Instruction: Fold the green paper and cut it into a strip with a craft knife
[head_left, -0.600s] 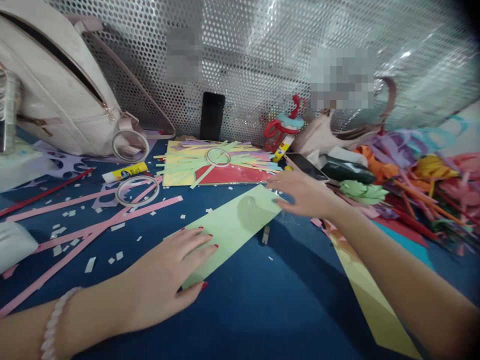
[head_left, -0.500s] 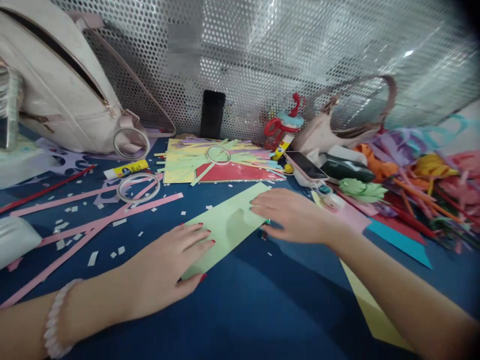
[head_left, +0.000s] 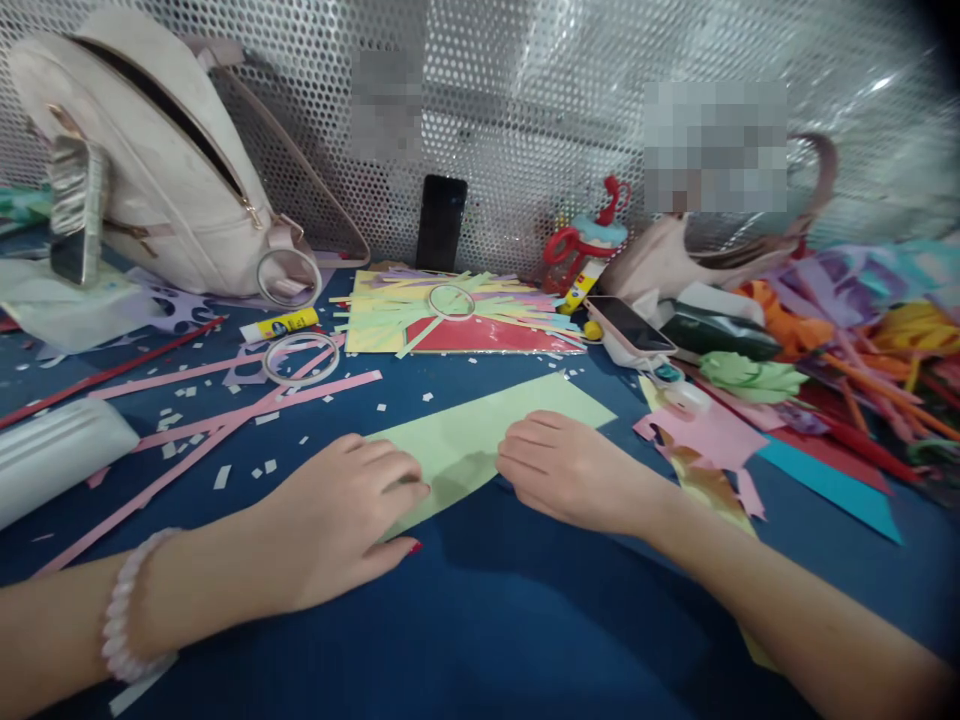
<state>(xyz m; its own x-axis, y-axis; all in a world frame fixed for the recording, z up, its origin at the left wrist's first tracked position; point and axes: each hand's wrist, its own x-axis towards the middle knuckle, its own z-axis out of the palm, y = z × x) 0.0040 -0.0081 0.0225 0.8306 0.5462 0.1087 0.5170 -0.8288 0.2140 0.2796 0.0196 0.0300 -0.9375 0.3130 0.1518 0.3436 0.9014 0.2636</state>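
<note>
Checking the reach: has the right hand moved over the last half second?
Yes. The right hand pulled back from near the pink-cased phone onto the green paper.

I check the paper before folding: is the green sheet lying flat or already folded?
Flat: the green sheet lies spread on the table, left hand and right hand pressing it.

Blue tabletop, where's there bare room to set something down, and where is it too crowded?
The blue tabletop is bare along the near edge, between the forearms and below the pale green paper sheet that the left hand and right hand press on. The left is littered with pink paper strips; the right holds a heap of coloured paper scraps.
</note>
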